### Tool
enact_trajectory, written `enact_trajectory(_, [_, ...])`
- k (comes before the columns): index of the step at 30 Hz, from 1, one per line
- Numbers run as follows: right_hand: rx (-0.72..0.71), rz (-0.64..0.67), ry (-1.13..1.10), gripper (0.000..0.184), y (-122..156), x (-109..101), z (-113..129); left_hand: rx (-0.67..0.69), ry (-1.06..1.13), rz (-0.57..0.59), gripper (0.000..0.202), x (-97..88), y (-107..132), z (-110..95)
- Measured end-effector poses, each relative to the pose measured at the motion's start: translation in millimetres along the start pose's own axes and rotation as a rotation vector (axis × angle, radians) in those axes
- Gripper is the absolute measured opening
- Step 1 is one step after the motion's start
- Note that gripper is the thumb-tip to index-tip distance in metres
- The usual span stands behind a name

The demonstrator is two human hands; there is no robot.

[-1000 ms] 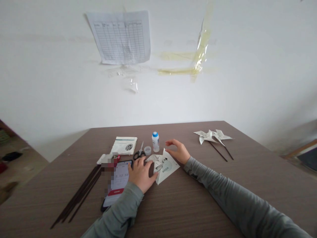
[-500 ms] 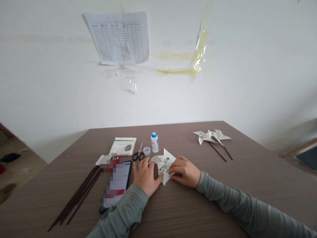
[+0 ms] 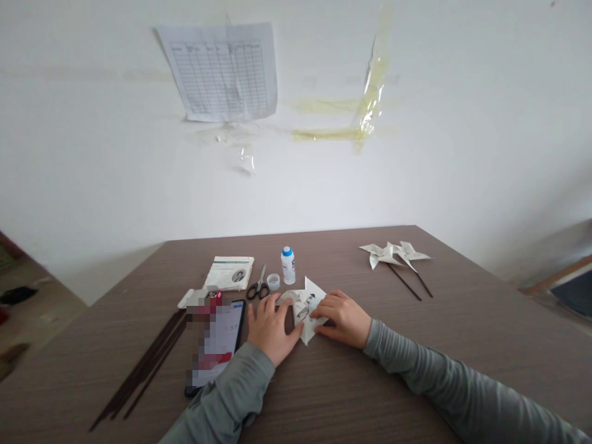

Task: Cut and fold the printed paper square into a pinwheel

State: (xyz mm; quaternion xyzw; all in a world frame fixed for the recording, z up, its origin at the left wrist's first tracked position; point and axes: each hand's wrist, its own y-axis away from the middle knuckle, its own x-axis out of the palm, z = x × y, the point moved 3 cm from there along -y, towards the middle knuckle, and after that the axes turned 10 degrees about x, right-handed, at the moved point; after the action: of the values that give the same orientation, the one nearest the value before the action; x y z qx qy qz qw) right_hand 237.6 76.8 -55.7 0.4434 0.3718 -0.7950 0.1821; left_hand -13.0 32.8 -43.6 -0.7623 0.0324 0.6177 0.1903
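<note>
White, partly folded paper (image 3: 302, 303) lies on the table (image 3: 351, 398), just nearer than the bottle (image 3: 288, 267). The left hand (image 3: 272, 331), fingers spread apart, touches its left side; the right hand (image 3: 346, 320) bends its fingers over the right side, whether pinching I cannot tell.

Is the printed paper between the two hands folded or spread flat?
Partly folded: the printed paper shows bent-over flaps and pointed corners. The right hand covers part, so its full shape is hidden.
</note>
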Motion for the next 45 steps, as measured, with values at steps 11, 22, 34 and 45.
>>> enact_trajectory(11, [-0.048,0.072,-0.027,0.022,-3.7,3.4,-12.8,-0.021,0.034,0.043,0.057,-3.0,-2.1,0.6])
enact_trajectory(22, [-0.066,0.065,-0.124,0.037,-0.9,-3.6,-9.0,-0.022,0.057,0.085,0.061,-5.8,-1.7,6.1])
enact_trajectory(34, [-0.059,0.057,-0.024,0.021,-10.0,0.0,-0.5,-0.016,0.062,0.061,0.061,-0.1,-1.3,10.2])
enact_trajectory(45, [-0.069,0.055,-0.089,0.05,-7.1,-6.6,3.7,-0.017,0.055,0.049,0.059,-2.8,-2.7,10.5])
